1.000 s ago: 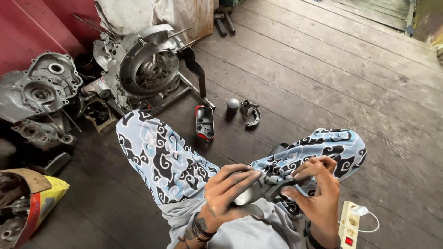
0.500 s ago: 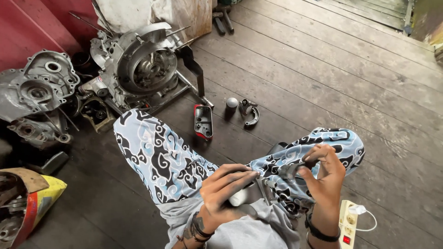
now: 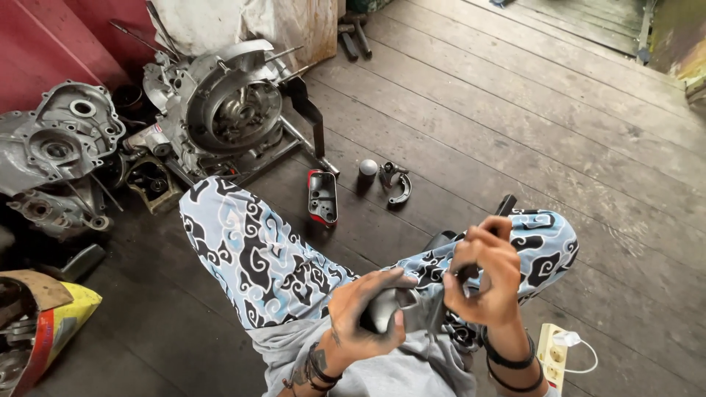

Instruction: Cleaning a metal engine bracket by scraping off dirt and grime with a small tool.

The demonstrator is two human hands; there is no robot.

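We look down at our own lap, low in the frame, legs crossed in loose trousers printed with blue, black and white swirling clouds. Our left hand, at the lower centre, is clamped around a smooth, rounded grey metal part. Our right hand, just to its right, is curled shut on a dark, slim handle-shaped piece whose black end sticks up past the knuckles. The two hands sit close together over the same part. Black bands circle both wrists.

The floor is made of dark, weathered wooden planks running diagonally. At the upper left stands a bare aluminium engine casing, round and hollow, with studs poking out. Further left lies another dull grey engine cover with holes and bosses. In the middle of the frame, on the planks, rest a small red-edged housing, a little metal ball and a curved metal piece. A white power strip sits at the lower right, and a yellow sack at the lower left.
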